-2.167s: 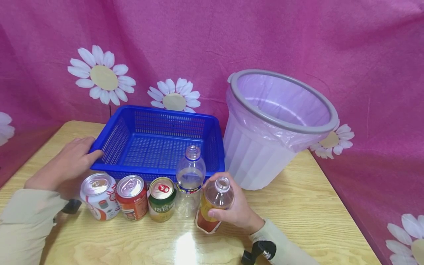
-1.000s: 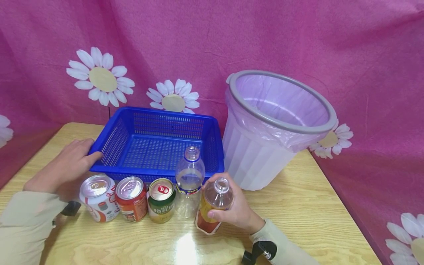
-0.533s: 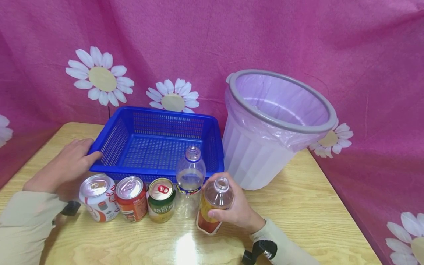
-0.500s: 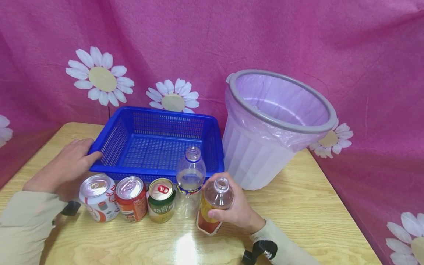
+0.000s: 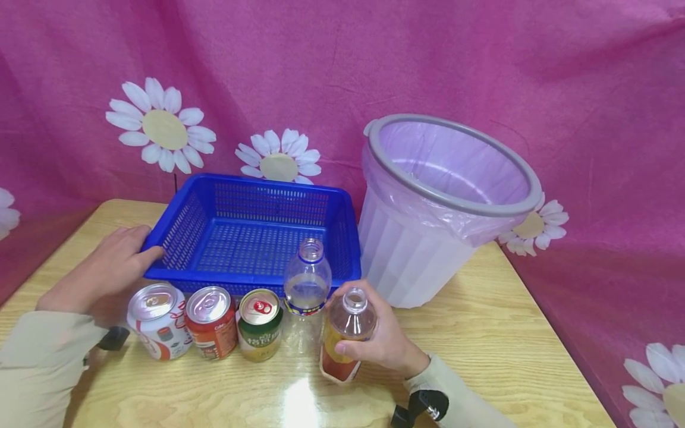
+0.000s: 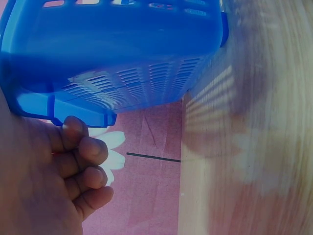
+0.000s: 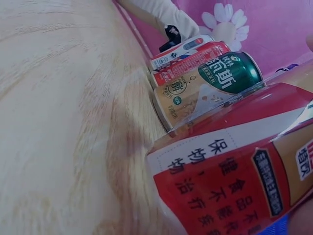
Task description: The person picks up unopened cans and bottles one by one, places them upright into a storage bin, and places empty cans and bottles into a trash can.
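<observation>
Head view: my right hand (image 5: 387, 345) grips the red-and-yellow bottle (image 5: 351, 324); my left hand (image 5: 118, 258) holds the basket (image 5: 251, 278).
Right fingers wrap the bottle just beside the clear bottle (image 5: 307, 286), at the end of the cans (image 5: 211, 324); left fingers and thumb pinch the rim. I judge this the grasping step; lifting would call for clearing that neighbour.

On the wooden table (image 5: 492, 333) we see three cans (image 5: 211, 324) in a row, then a clear bottle (image 5: 307, 288) and a bag-lined bin (image 5: 409, 255); behind hangs pink cloth (image 5: 321, 71) with white flowers (image 5: 164, 129).
</observation>
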Motion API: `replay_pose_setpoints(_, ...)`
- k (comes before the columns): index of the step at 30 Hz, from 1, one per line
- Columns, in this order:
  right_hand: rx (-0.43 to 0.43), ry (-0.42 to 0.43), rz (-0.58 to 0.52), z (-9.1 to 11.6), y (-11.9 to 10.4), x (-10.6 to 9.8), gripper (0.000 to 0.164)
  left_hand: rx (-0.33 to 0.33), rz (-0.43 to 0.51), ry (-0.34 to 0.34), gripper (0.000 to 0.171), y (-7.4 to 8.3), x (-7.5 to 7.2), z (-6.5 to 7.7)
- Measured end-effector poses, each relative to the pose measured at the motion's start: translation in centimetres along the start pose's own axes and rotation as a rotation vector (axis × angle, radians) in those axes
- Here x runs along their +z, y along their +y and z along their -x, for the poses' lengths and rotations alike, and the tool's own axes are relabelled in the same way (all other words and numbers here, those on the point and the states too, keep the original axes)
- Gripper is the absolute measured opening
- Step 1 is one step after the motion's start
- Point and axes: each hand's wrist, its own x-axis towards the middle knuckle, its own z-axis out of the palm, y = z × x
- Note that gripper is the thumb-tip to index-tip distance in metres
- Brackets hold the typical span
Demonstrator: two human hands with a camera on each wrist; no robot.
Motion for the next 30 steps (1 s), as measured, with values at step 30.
replay_pose_setpoints(30,-0.058,0.041,0.052,-0.58,-1.00,-0.99,0.062,0.005,0.025,0.001,0.042,0.03,0.04,0.15)
